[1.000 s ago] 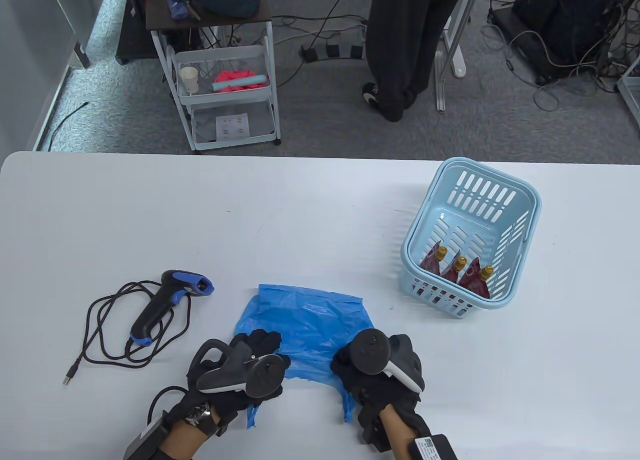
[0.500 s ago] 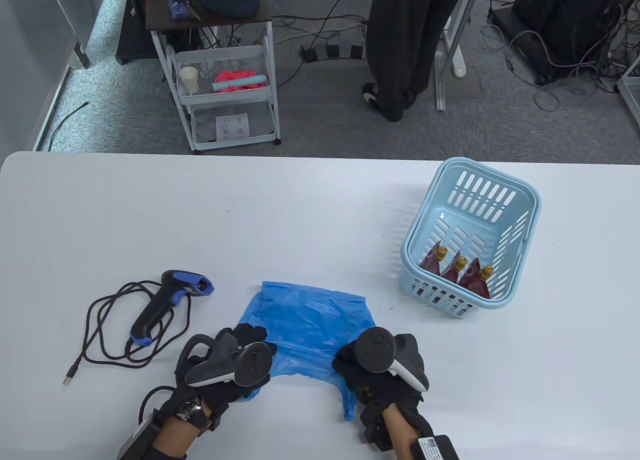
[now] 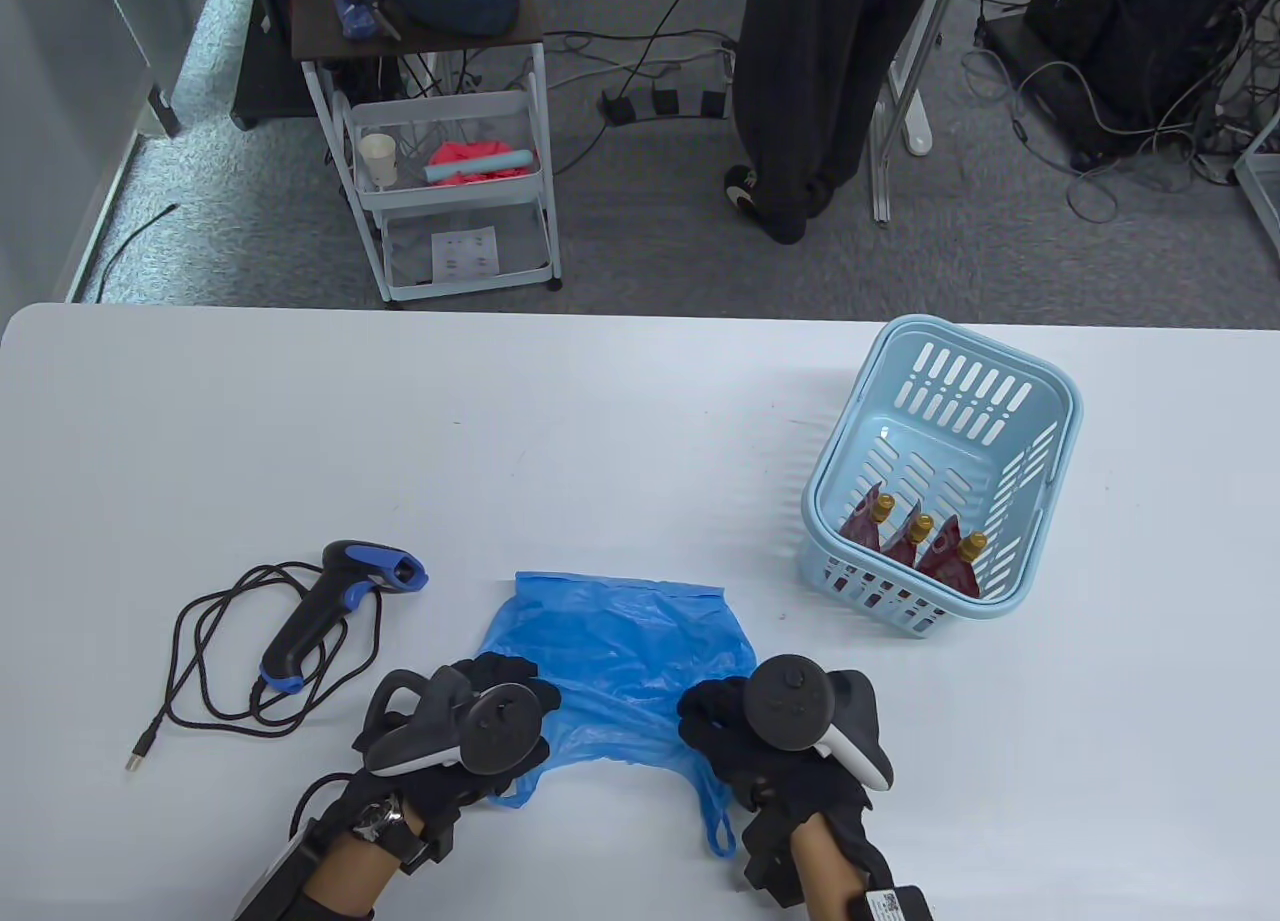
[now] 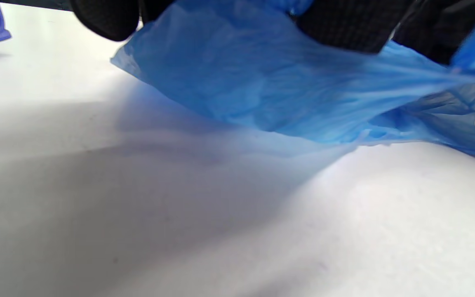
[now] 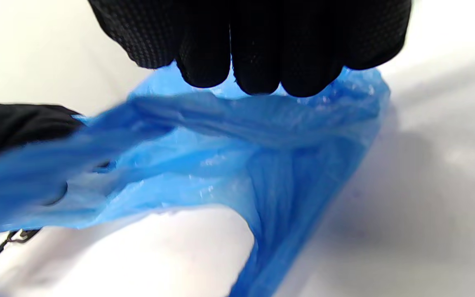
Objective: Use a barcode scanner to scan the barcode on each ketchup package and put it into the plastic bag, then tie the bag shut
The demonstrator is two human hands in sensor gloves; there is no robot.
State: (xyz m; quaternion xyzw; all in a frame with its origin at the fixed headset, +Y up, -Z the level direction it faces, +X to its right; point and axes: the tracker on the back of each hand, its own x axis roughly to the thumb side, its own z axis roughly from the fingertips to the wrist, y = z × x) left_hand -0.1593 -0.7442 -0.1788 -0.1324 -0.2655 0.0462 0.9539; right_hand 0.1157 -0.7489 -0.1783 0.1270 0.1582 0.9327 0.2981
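Both hands are just opening the blue plastic bag (image 3: 620,651) at lower centre: left hand (image 3: 470,731) and right hand (image 3: 770,751) fingers pinch its mouth. Ketchup packages (image 3: 915,551) wait in the basket (image 3: 1040,381), right. Next: grab the scanner (image 3: 330,601).

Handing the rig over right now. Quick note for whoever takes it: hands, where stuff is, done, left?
Left hand and right hand each grip the near edge of the blue plastic bag, which lies on the table.
Barcode scanner lies untouched, left of the bag.
Three ketchup packages stand in the light blue basket, far right.
Done: nothing scanned or bagged.
Left: open the bag, scan and bag each package, tie it shut.
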